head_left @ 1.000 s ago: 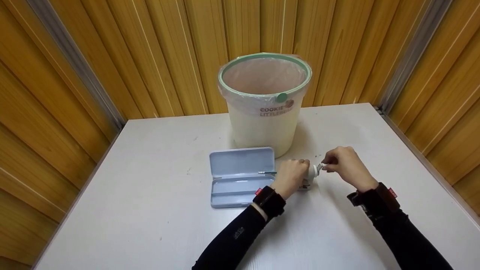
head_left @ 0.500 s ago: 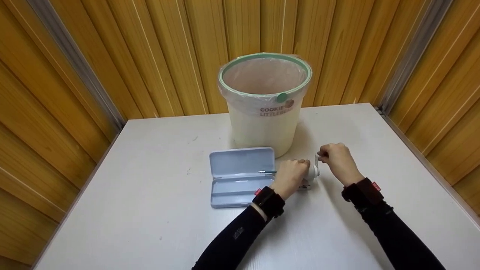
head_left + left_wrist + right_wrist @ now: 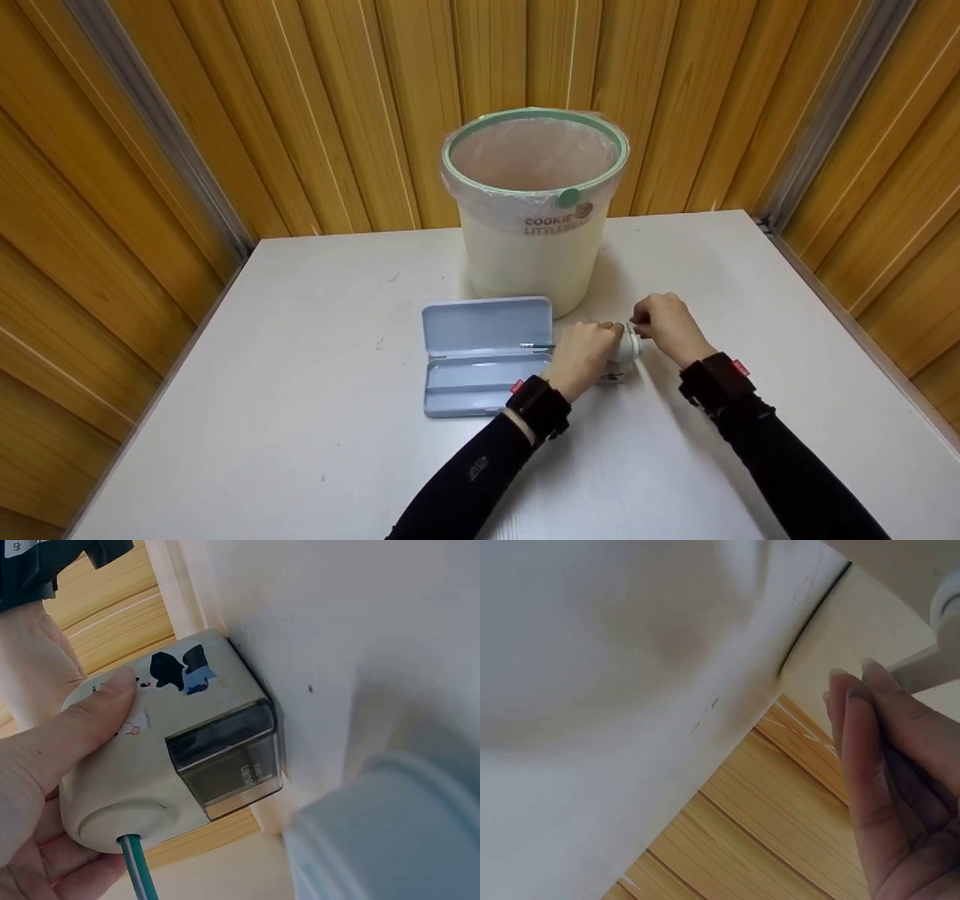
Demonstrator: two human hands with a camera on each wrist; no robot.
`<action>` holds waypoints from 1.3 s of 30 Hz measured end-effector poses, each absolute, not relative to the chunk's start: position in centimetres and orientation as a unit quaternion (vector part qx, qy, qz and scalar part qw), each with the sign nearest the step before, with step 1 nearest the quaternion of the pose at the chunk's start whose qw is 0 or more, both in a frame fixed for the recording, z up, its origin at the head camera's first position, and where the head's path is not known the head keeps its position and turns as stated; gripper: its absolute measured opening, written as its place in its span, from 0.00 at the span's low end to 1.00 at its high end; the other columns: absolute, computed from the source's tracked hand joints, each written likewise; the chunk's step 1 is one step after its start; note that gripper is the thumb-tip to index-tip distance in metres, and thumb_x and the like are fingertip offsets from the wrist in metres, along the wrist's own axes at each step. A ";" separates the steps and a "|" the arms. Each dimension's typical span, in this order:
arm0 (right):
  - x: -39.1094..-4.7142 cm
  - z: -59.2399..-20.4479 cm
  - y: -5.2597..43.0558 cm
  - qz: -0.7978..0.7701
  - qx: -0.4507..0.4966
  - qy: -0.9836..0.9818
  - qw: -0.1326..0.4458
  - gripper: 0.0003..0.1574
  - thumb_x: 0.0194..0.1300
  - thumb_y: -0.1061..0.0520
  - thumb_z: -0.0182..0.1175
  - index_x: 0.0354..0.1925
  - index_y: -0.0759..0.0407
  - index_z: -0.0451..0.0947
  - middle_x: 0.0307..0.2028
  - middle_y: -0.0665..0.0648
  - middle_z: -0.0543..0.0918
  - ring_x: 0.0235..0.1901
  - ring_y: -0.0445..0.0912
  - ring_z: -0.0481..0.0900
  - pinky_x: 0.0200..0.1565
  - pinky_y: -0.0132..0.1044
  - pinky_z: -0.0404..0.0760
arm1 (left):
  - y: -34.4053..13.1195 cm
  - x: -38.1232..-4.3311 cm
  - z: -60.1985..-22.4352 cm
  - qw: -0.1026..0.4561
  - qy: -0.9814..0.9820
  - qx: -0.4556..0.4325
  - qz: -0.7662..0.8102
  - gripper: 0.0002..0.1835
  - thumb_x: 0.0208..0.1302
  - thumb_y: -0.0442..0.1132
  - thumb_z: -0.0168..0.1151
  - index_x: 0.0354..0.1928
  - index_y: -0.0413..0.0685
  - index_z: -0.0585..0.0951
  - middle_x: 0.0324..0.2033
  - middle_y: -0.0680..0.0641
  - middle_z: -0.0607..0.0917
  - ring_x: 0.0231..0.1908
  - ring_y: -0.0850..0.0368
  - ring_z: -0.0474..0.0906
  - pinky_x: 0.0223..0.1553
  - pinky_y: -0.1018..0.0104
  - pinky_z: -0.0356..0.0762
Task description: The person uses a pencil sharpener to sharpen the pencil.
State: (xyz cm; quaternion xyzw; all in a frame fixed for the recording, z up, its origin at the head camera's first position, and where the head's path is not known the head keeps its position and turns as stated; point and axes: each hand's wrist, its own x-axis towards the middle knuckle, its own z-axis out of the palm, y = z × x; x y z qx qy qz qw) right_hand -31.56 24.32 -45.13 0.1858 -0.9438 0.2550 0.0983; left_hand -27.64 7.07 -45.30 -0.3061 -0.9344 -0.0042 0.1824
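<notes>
A white desktop pencil sharpener (image 3: pixel 142 780) with dark cartoon prints and a see-through shavings drawer (image 3: pixel 229 757) lies in the grip of my left hand (image 3: pixel 583 356), thumb over its top. From its front hole sticks a teal pencil (image 3: pixel 139 870), whose end also shows over the case in the head view. At the sharpener's rear, fingertips of my right hand (image 3: pixel 670 328) pinch the crank handle (image 3: pixel 922 671); the knob is hidden by the fingers. Left of the sharpener an open light-blue pencil case (image 3: pixel 487 326) shows a divided tray and raised lid.
Behind the case stands a cream bin (image 3: pixel 525 259) with a green rim and a clear liner. Everything stands on a white table (image 3: pixel 300 375). Yellow wood-look panels (image 3: pixel 420 112) rise around its back and sides.
My right hand has swung the crank round, first up and leftward, then slightly down. My left hand keeps its hold on the sharpener. The pencil and case appear unmoved.
</notes>
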 end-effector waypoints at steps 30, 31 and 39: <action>-28.4 -46.4 24.8 0.270 0.205 -0.939 -0.050 0.08 0.46 0.65 0.74 0.23 0.66 0.83 0.21 0.58 0.85 0.20 0.40 0.76 0.25 0.32 0.76 | 8.1 -26.9 -44.9 0.215 -0.939 -0.262 0.066 0.08 0.54 0.37 0.70 0.37 0.54 0.85 0.30 0.58 0.88 0.27 0.64 0.83 0.25 0.72 0.79; -28.3 -46.4 24.8 0.267 0.207 -0.940 -0.044 0.08 0.45 0.65 0.75 0.23 0.66 0.83 0.21 0.58 0.85 0.20 0.39 0.75 0.25 0.32 0.76 | 8.1 -26.9 -44.9 0.217 -0.938 -0.263 0.068 0.08 0.53 0.37 0.70 0.37 0.54 0.85 0.30 0.58 0.87 0.27 0.64 0.83 0.25 0.73 0.79; -26.6 -45.4 25.3 0.282 0.252 -0.925 -0.040 0.07 0.47 0.70 0.70 0.21 0.63 0.82 0.19 0.53 0.83 0.19 0.37 0.74 0.24 0.28 0.74 | 8.5 -26.8 -45.0 0.201 -0.941 -0.265 0.061 0.10 0.55 0.35 0.68 0.40 0.54 0.85 0.31 0.58 0.87 0.27 0.64 0.82 0.25 0.74 0.79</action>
